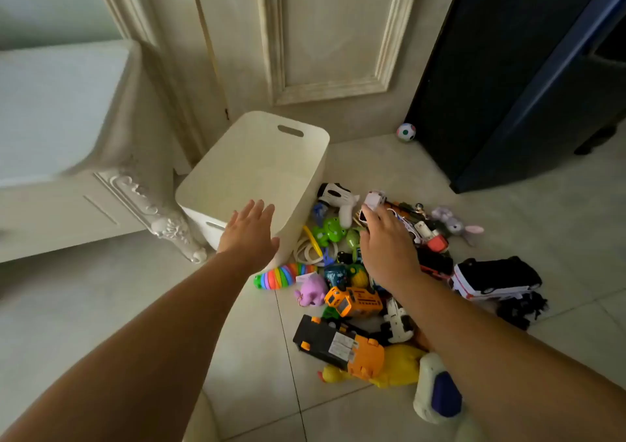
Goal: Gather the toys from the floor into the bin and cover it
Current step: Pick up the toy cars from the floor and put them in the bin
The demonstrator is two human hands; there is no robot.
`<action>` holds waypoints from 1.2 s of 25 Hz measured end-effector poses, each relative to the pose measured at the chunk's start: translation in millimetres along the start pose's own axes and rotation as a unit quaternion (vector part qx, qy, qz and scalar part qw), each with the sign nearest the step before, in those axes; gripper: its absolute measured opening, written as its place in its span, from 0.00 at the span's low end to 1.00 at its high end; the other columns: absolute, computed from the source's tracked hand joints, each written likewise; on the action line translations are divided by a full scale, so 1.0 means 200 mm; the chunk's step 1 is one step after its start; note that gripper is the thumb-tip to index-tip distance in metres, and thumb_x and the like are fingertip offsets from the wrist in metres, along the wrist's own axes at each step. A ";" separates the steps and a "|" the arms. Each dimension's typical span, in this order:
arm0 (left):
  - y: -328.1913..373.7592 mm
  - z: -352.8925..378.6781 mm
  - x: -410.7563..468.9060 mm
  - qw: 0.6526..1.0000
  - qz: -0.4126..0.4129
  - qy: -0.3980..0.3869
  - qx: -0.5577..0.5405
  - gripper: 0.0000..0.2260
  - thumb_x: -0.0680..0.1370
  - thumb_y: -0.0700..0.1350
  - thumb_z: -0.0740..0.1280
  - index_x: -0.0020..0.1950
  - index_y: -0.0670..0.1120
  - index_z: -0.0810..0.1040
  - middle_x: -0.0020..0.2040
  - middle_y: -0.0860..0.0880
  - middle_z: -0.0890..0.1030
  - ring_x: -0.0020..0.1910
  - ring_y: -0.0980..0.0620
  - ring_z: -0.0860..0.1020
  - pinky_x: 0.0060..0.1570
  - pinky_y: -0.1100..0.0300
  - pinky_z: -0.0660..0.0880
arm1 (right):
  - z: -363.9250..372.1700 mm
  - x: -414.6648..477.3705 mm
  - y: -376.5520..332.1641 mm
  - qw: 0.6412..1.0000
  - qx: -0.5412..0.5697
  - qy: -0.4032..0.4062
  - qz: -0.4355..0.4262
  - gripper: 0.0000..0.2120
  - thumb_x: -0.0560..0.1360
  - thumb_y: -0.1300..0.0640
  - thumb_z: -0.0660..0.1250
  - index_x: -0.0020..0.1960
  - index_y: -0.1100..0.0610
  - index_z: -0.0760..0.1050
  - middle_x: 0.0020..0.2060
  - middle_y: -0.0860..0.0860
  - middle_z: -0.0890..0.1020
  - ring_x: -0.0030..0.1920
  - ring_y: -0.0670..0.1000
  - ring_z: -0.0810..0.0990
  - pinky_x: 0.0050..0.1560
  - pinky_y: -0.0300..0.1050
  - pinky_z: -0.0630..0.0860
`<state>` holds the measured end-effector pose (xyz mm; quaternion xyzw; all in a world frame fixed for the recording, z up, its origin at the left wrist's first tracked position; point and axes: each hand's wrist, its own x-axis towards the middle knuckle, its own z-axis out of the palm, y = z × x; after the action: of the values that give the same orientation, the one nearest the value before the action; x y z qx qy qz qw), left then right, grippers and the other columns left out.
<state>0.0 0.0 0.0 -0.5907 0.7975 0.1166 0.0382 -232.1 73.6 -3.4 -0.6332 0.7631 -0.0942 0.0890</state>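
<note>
Head view, the only one. The bin (257, 167) stands upright on the floor (440, 177), near its far edge where it meets the door (332, 35). The mouth faces up and nothing shows inside. Its long axis runs away from the person toward the door, leaning a little right, with a handle slot in each short wall. The toys (352, 299) lie heaped on the floor just right of the bin, the nearest ones against its right wall. One ball (406, 132) sits apart at the foot of a dark cabinet (508, 85). The left hand (250, 231) hovers at the bin's near corner, fingers straight and close together, holding nothing. I judge it is there to steady the bin, but cannot tell if it touches the rim. The right hand (386, 248) reaches to the far side of the heap, fingers curled round a small white toy (374, 201). This is probably the first pick, taken from the bin side for a short carry. The toy is blurred, so I cannot tell which way it points. No lid is in view.
</note>
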 end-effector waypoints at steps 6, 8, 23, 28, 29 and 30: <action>-0.08 0.07 0.04 0.993 0.003 -0.094 0.076 0.22 0.81 0.55 0.59 0.75 0.52 0.64 0.74 0.49 0.69 0.76 0.48 0.60 0.76 0.47 0.48 | 0.17 -0.08 0.09 0.997 0.033 -0.048 0.052 0.25 0.82 0.51 0.54 0.78 0.52 0.55 0.77 0.57 0.58 0.77 0.57 0.57 0.74 0.52 0.58; -0.05 0.04 0.03 0.993 -0.007 -0.082 0.083 0.20 0.81 0.55 0.59 0.73 0.53 0.67 0.71 0.50 0.72 0.73 0.48 0.66 0.75 0.48 0.50 | 0.16 -0.06 0.06 0.997 0.054 -0.040 0.037 0.25 0.82 0.52 0.55 0.77 0.51 0.56 0.77 0.57 0.58 0.76 0.57 0.57 0.74 0.52 0.59; 0.10 0.07 -0.40 0.985 0.030 -0.166 0.048 0.12 0.75 0.50 0.70 0.57 0.53 0.81 0.57 0.51 0.81 0.57 0.49 0.78 0.50 0.59 0.72 | -0.01 -0.34 0.20 0.995 0.050 -0.057 0.061 0.25 0.82 0.50 0.55 0.78 0.52 0.55 0.78 0.59 0.54 0.75 0.61 0.59 0.70 0.56 0.64; 0.13 0.06 -0.53 0.962 0.052 -0.258 0.074 0.14 0.71 0.48 0.74 0.56 0.51 0.81 0.55 0.50 0.83 0.55 0.49 0.79 0.50 0.58 0.74 | -0.03 -0.40 0.21 0.994 0.055 -0.076 0.061 0.25 0.82 0.49 0.54 0.77 0.51 0.55 0.78 0.58 0.53 0.74 0.62 0.60 0.68 0.56 0.66; 0.14 0.07 -0.56 0.959 0.057 -0.267 0.074 0.14 0.71 0.48 0.74 0.56 0.50 0.81 0.55 0.50 0.83 0.55 0.49 0.79 0.51 0.57 0.75 | -0.03 -0.41 0.21 0.994 0.056 -0.079 0.059 0.25 0.82 0.49 0.54 0.77 0.51 0.55 0.78 0.57 0.52 0.74 0.62 0.61 0.67 0.56 0.67; 0.16 0.07 -0.59 0.957 0.061 -0.274 0.071 0.15 0.70 0.48 0.75 0.56 0.50 0.81 0.55 0.50 0.83 0.55 0.49 0.79 0.52 0.57 0.75 | -0.02 -0.42 0.21 0.994 0.053 -0.081 0.055 0.25 0.82 0.49 0.54 0.77 0.50 0.55 0.78 0.56 0.52 0.74 0.61 0.61 0.66 0.56 0.68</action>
<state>3.2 121.5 14.7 -0.4823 0.7971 0.2188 0.2900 -257.1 163.3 -8.0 -0.5900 0.7811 -0.0776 0.1889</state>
